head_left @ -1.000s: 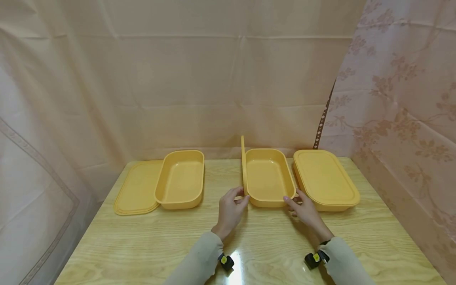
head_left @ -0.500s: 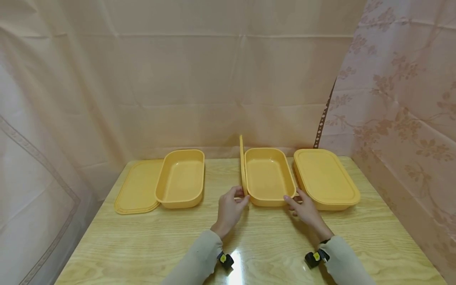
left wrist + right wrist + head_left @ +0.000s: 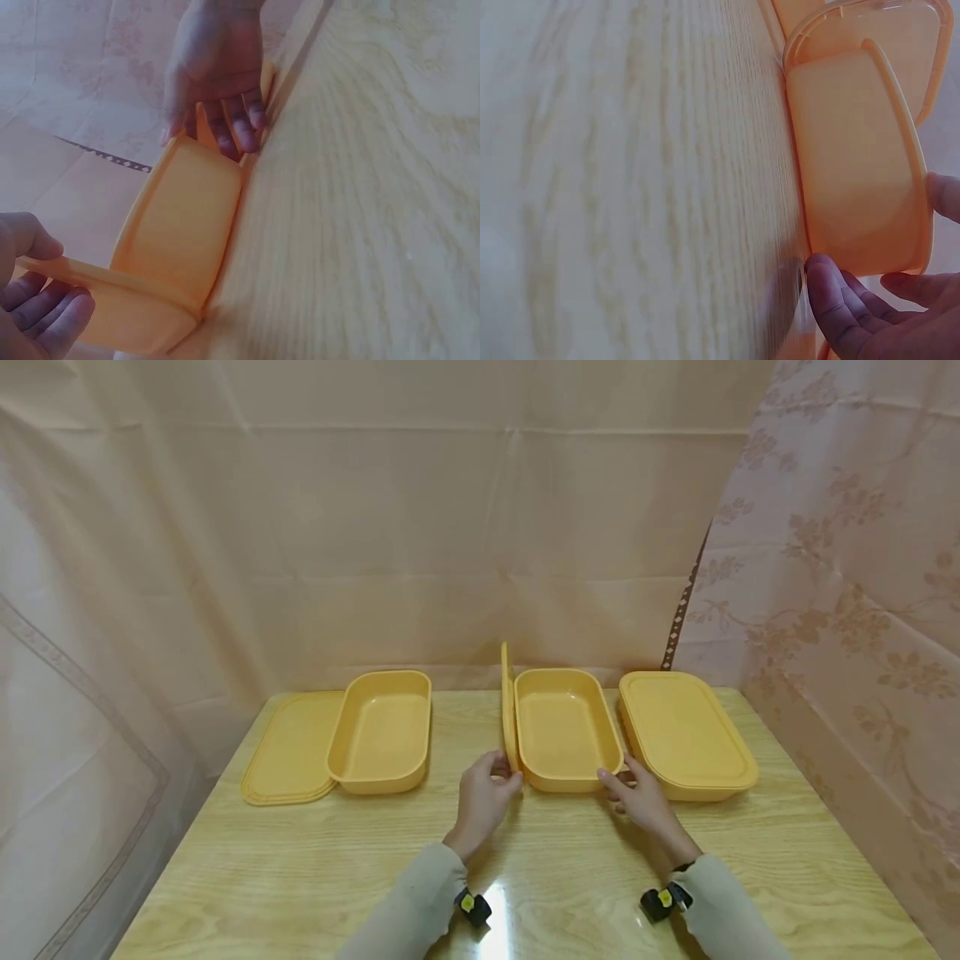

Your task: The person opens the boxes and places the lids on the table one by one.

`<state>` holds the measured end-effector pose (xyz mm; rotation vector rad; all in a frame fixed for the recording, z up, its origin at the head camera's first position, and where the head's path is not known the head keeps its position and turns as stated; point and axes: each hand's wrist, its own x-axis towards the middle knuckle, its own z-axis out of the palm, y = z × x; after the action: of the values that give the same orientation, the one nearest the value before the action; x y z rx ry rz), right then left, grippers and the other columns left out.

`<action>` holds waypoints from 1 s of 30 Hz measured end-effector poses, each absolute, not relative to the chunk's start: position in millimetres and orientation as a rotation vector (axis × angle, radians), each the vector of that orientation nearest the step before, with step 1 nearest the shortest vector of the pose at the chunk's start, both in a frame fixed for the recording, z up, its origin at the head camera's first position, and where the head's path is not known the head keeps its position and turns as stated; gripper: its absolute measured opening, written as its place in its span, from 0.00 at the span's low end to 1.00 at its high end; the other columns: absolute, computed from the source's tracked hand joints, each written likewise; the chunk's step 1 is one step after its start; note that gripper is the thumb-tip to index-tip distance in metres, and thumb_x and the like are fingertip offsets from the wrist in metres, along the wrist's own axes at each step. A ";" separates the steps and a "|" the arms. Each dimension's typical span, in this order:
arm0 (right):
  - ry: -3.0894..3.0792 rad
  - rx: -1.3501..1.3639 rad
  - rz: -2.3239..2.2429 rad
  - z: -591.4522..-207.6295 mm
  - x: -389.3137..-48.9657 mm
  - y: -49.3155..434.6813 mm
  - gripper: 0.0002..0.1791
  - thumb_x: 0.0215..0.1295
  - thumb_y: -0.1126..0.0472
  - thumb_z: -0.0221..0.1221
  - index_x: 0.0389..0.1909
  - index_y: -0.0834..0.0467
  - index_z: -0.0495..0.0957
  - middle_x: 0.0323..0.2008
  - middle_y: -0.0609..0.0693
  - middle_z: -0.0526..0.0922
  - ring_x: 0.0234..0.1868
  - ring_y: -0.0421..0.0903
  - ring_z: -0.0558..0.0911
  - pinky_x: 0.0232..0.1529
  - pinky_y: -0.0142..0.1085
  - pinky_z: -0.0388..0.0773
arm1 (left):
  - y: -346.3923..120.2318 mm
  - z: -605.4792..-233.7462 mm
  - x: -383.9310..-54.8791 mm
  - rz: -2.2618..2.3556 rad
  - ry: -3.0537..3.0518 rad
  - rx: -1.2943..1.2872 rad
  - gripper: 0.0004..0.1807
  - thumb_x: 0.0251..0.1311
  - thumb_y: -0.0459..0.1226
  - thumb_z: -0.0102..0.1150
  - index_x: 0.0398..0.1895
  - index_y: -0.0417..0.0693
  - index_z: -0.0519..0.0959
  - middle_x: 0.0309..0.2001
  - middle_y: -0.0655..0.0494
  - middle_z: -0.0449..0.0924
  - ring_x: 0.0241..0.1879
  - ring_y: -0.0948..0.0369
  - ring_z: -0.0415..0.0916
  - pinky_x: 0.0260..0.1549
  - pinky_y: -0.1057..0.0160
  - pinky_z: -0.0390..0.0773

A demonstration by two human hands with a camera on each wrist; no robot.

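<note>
The middle container (image 3: 567, 735) is placed near the far edge of the table (image 3: 360, 877), right of that edge's midpoint; the upright lid (image 3: 508, 718) is stood on edge just beside its left wall. The near end of the lid is pinched between thumb and fingers of the left hand (image 3: 482, 800); the near right corner of the middle container is gripped by the right hand (image 3: 647, 803), thumb at the rim. Toward the table's far left corner, the flat lid (image 3: 292, 747) is partly covered by the left container (image 3: 381, 731); toward the far right corner, the lidded container (image 3: 686, 731) is seen. Both held pieces are judged light, stiff plastic, not fragile; some slip is expected on the smooth faces; the lid is best taken by its rim, the container by opposite walls under the lip.
</note>
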<state>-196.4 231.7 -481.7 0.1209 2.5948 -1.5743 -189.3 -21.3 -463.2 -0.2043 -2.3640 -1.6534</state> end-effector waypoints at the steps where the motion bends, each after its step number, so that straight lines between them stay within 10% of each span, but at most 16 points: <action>1: 2.596 0.121 -1.573 -481.6 -196.4 231.6 0.34 0.71 0.46 0.54 0.69 0.61 0.61 0.43 0.61 0.76 0.38 0.47 0.84 0.31 0.33 0.81 | -21.2 -463.3 -189.5 -1.660 -2.360 -0.200 0.09 0.52 0.27 0.64 0.37 0.34 0.80 0.35 0.43 0.84 0.35 0.54 0.83 0.32 0.74 0.80; 30: 2.612 0.142 -1.547 -481.2 -196.2 230.3 0.32 0.71 0.44 0.54 0.68 0.59 0.63 0.43 0.60 0.76 0.38 0.47 0.84 0.31 0.33 0.80 | -25.6 -473.7 -190.2 -1.805 -2.213 0.041 0.09 0.50 0.27 0.65 0.36 0.35 0.79 0.34 0.43 0.84 0.33 0.58 0.81 0.33 0.71 0.80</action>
<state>-196.2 230.3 -481.2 0.1420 2.6124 -1.5467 -190.2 -25.6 -473.7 0.0409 -2.2128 -1.8047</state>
